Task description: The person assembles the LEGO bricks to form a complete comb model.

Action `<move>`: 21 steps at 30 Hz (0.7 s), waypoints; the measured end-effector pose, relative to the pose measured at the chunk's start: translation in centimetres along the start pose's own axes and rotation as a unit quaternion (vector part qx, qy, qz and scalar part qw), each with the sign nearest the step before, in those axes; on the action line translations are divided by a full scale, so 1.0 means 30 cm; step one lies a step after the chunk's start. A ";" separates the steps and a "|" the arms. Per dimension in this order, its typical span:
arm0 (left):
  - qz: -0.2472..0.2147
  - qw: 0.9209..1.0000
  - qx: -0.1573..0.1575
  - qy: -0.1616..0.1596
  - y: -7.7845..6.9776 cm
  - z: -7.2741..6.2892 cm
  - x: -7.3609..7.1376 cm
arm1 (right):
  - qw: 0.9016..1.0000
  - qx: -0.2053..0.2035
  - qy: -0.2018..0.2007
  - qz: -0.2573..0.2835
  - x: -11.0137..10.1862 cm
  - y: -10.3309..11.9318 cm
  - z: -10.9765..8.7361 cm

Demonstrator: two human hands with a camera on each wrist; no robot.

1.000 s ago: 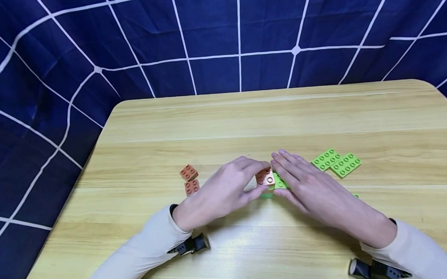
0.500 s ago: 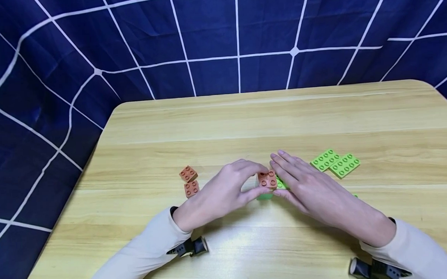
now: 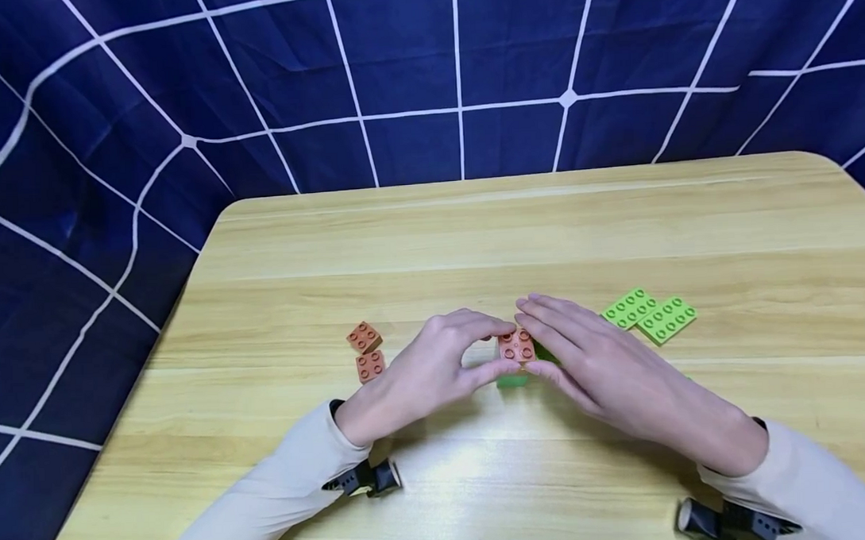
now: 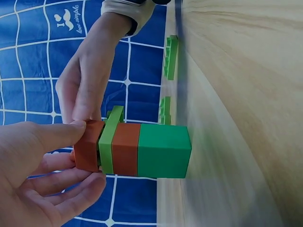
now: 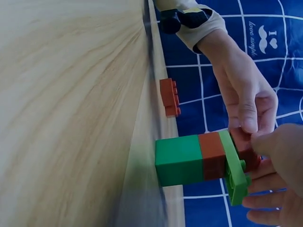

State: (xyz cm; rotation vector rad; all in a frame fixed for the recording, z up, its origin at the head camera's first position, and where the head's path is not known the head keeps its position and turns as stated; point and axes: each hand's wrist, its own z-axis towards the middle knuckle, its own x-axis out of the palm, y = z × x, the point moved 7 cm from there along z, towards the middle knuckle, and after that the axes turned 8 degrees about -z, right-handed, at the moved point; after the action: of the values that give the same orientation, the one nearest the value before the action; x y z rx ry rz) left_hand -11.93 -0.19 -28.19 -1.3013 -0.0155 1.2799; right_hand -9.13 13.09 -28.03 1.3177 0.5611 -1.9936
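A stack stands in the middle of the table. At its bottom is a dark green block (image 4: 164,151), then an orange brick (image 4: 126,149), a light green plate (image 4: 111,139) and an orange-red brick (image 3: 516,347) on top. My left hand (image 3: 429,369) pinches that top brick between thumb and fingers. A slight tilt shows between top brick and plate in the left wrist view. My right hand (image 3: 600,367) is at the stack's right side, fingers straight, thumb near the top brick; it covers the plate's overhanging end. Whether it presses the brick is hard to tell.
Two orange-red bricks (image 3: 370,366) lie on the table (image 3: 432,254) to the left. Light green plates (image 3: 667,320) lie to the right, and another green piece peeps out beside my right wrist. A blue curtain (image 3: 411,80) with white lines hangs behind the table.
The top brick has gone from tilted to nearly level over the stack. My right hand has shifted slightly left toward it, covering the light green plate. My left hand keeps its hold.
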 end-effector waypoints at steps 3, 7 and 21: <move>0.014 1.000 -0.001 0.007 -0.003 0.003 0.002 | 1.000 0.001 0.002 0.000 0.002 0.000 0.006; 0.084 0.996 -0.004 0.034 -0.007 0.000 0.017 | 1.000 0.007 0.006 -0.001 0.006 -0.004 0.007; 0.289 0.949 -0.048 0.117 0.000 -0.015 0.078 | 1.000 0.003 0.000 -0.012 0.015 -0.005 0.010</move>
State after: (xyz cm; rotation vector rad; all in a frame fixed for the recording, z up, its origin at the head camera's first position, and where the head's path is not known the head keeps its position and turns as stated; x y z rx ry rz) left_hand -10.73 1.11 -29.80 -1.6019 0.5124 1.6164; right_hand -9.54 12.86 -28.33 1.3212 0.5729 -2.0155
